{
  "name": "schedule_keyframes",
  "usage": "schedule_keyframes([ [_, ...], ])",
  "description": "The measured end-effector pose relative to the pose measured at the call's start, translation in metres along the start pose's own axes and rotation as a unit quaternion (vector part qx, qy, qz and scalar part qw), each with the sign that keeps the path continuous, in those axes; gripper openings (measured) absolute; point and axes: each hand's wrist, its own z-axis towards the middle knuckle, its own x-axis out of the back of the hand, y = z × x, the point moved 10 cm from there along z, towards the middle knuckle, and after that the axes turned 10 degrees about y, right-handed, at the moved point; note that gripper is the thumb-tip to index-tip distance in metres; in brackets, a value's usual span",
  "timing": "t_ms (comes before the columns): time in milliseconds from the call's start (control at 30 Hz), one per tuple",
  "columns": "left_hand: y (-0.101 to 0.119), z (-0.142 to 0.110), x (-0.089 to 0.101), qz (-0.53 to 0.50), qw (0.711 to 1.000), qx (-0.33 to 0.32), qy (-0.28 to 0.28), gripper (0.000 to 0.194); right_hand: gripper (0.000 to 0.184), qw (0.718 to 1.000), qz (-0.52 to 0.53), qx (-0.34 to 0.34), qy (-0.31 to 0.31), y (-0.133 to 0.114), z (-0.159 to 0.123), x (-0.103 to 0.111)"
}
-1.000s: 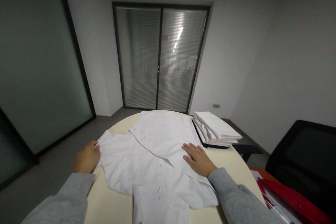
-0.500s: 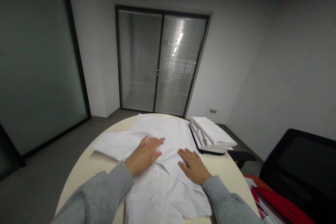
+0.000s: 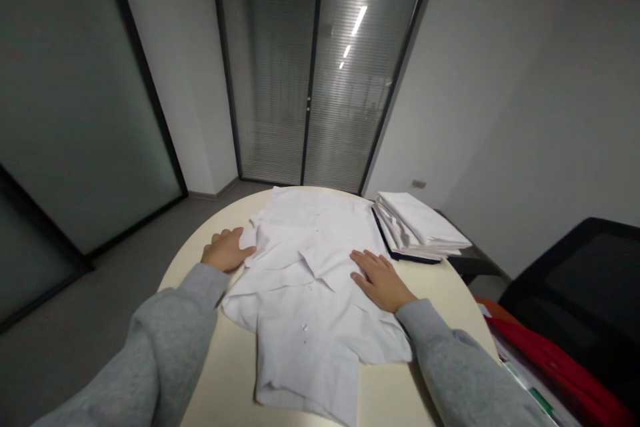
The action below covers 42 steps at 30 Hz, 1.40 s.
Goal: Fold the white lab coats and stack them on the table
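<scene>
A white buttoned shirt [image 3: 320, 313] lies spread on the round table, creased, with a pointed flap of cloth near its middle. My left hand [image 3: 225, 250] is at the shirt's left edge, fingers curled and thumb toward the cloth, with a bit of white fabric between them. My right hand [image 3: 383, 280] rests flat on the shirt's right part, fingers stretched out and holding nothing. Buttons show down the front of the shirt. Its lower end lies toward me, and its far end reaches the table's back edge.
A stack of folded white cloth [image 3: 420, 223] sits on a dark flat base at the back right of the pale table [image 3: 230, 373]. Right of the table are a black chair [image 3: 585, 293] and a red item [image 3: 560, 360]. Glass doors [image 3: 310, 80] stand beyond.
My left hand has moved left from the shirt's middle to its left edge. The cloth that stretched out to the left is drawn in. My right hand remains flat on the shirt. The view has tilted down.
</scene>
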Motion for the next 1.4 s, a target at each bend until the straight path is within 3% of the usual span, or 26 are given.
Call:
schedule_keyframes([
  [100, 0.002, 0.001, -0.01, -0.055, 0.998, -0.033, -0.011, 0.041, 0.057, 1.0, -0.005, 0.005, 0.006, 0.0, 0.0, -0.001],
  [200, 0.007, 0.003, 0.002, -0.18, 0.983, -0.024, 0.024, 0.022, 0.058, 1.0, -0.007, -0.001, 0.005, 0.0, -0.001, 0.0],
  [267, 0.006, 0.008, 0.02, -0.294, 0.953, 0.016, 0.066, 0.024, 0.058, 1.0, -0.008, -0.005, 0.003, 0.0, -0.001, 0.001],
  [367, 0.026, 0.017, 0.044, -0.481, 0.87, 0.084, 0.072, 0.029, 0.058, 1.0, -0.007, -0.008, 0.0, -0.002, 0.0, 0.004],
  [433, 0.07, 0.018, 0.057, -0.592, 0.8, 0.096, 0.026, 0.029, 0.058, 1.0, -0.005, -0.009, 0.0, -0.004, 0.0, 0.005],
  [500, 0.131, 0.013, 0.075, -0.664, 0.746, 0.054, -0.015, 0.03, 0.058, 1.0, 0.001, -0.01, 0.003, -0.005, 0.0, 0.006],
  [600, 0.235, -0.019, 0.102, -0.662, 0.726, -0.154, -0.107, 0.037, 0.057, 1.0, 0.02, -0.015, 0.017, -0.004, 0.001, 0.007],
  [633, 0.255, -0.031, 0.108, -0.654, 0.717, -0.208, -0.119, 0.041, 0.056, 0.999, 0.034, -0.018, 0.029, -0.004, 0.002, 0.009],
  [700, 0.268, -0.047, 0.112, -0.623, 0.723, -0.278, -0.108, 0.046, 0.05, 0.996, 0.066, -0.029, 0.057, 0.0, 0.003, 0.015],
  [767, 0.249, -0.051, 0.106, -0.559, 0.77, -0.302, -0.063, 0.048, 0.041, 0.991, 0.099, -0.042, 0.086, 0.004, 0.005, 0.023],
  [833, 0.211, -0.053, 0.09, -0.444, 0.843, -0.304, -0.019, 0.048, 0.037, 0.979, 0.149, -0.058, 0.126, 0.01, 0.006, 0.031],
  [900, 0.165, -0.063, 0.066, -0.287, 0.913, -0.29, 0.008, 0.049, 0.035, 0.954, 0.229, -0.088, 0.173, 0.02, 0.006, 0.038],
  [967, 0.125, -0.085, 0.044, -0.149, 0.945, -0.291, 0.009, 0.059, 0.038, 0.917, 0.304, -0.137, 0.219, 0.032, 0.004, 0.041],
  [1033, 0.1, -0.112, 0.037, -0.077, 0.948, -0.308, 0.031, 0.065, 0.05, 0.884, 0.346, -0.179, 0.259, 0.042, 0.001, 0.042],
  [1133, 0.082, -0.138, 0.038, -0.044, 0.95, -0.302, 0.07, 0.048, 0.066, 0.857, 0.364, -0.199, 0.306, 0.047, -0.003, 0.048],
  [1267, 0.081, -0.14, 0.048, -0.026, 0.946, -0.3, 0.124, 0.018, 0.051, 0.886, 0.294, -0.202, 0.296, 0.046, -0.003, 0.051],
  [1400, 0.074, -0.132, 0.059, -0.036, 0.946, -0.28, 0.158, 0.014, 0.043, 0.913, 0.239, -0.161, 0.289, 0.032, 0.007, 0.063],
])
